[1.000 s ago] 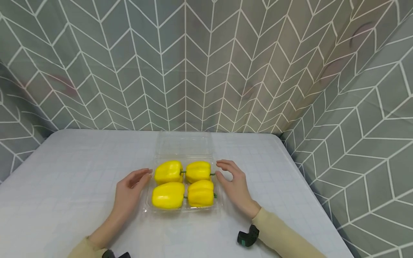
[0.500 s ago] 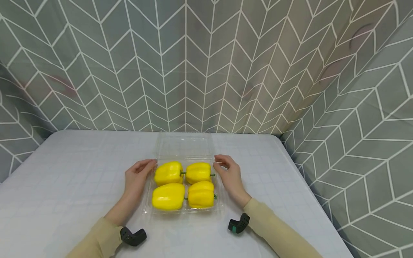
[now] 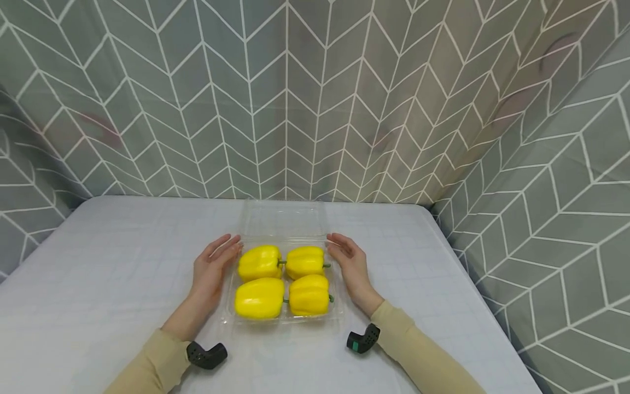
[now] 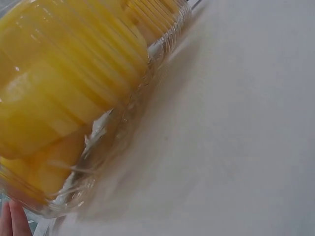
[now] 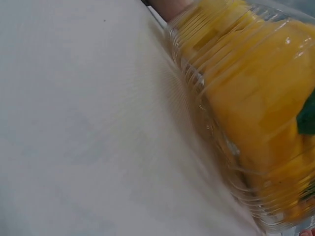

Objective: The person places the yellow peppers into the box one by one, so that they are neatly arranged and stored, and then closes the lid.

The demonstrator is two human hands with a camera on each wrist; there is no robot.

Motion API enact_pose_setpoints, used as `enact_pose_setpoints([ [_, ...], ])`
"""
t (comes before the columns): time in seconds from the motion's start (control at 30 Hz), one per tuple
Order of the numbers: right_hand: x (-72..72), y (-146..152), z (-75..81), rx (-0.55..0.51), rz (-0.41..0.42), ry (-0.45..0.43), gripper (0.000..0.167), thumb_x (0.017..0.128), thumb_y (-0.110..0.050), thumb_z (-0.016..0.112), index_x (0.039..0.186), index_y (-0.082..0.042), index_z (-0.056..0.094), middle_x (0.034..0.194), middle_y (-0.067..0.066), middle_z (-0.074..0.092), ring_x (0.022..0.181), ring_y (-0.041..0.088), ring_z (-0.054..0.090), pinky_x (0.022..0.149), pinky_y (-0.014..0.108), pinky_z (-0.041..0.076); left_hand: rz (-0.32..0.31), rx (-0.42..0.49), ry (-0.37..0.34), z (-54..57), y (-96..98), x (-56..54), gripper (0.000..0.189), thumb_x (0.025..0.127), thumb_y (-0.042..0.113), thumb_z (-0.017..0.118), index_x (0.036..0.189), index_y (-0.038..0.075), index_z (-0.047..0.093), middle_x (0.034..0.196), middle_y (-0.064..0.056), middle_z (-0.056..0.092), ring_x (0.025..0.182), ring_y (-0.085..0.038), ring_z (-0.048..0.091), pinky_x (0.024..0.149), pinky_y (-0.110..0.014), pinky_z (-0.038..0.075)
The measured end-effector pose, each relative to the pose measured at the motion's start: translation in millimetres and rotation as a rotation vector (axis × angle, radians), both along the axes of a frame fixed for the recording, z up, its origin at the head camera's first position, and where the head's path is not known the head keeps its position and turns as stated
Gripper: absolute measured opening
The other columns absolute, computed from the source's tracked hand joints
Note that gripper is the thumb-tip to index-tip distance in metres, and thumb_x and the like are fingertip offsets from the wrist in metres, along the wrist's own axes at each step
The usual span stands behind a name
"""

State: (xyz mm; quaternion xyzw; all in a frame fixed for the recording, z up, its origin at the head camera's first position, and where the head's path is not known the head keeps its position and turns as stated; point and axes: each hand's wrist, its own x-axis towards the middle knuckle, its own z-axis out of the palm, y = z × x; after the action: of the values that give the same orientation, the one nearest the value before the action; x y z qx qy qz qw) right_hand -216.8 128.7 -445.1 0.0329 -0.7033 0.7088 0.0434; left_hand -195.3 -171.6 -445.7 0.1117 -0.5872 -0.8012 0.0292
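Note:
A clear plastic clamshell container lies in the middle of the table in the head view, its transparent lid folded back flat behind it. Several yellow bell peppers with green stems sit inside, in two rows. My left hand is at the container's back left corner, its fingers fairly straight and pointing forward. At the back right corner is my right hand, fingers extended beside the wall. Whether either hand touches the plastic is hard to tell. Both wrist views show peppers through the ribbed container wall.
The table has a pale cloth and rounded far corners. Patterned grey curtains hang behind it and along the right side. Black devices are strapped at both wrists, close above the table.
Both hands have moved forward along the container's sides to its back corners, the left hand also inward. The container, lid and peppers have stayed put; the head view has shifted slightly.

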Motion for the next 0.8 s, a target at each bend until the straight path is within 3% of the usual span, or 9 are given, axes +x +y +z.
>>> enact_pose_setpoints([
  [0.3, 0.1, -0.3, -3.3, -0.028, 0.019, 0.063, 0.039, 0.099, -0.006, 0.060, 0.138, -0.002, 0.054, 0.138, 0.013, 0.060, 0.125, 0.026, 0.060, 0.102, 0.022, 0.051, -0.069, 0.142, 0.028, -0.5, -2.8, -0.3, 0.069, 0.098, 0.019, 0.065, 0.156, 0.010, 0.028, 0.152, -0.004, 0.049, 0.113, -0.002, 0.065, 0.102, -0.016, 0.047],
  [0.8, 1.3, 0.9, -0.5, -0.094, 0.060, 0.083, 0.047, 0.099, -0.002, 0.059, 0.144, 0.002, 0.046, 0.143, 0.016, 0.056, 0.132, 0.029, 0.054, 0.105, 0.020, 0.048, -0.067, 0.216, 0.049, 1.9, -1.4, -1.1, 0.066, 0.098, 0.012, 0.063, 0.155, 0.006, 0.029, 0.144, 0.003, 0.057, 0.114, -0.005, 0.065, 0.102, -0.017, 0.047],
])
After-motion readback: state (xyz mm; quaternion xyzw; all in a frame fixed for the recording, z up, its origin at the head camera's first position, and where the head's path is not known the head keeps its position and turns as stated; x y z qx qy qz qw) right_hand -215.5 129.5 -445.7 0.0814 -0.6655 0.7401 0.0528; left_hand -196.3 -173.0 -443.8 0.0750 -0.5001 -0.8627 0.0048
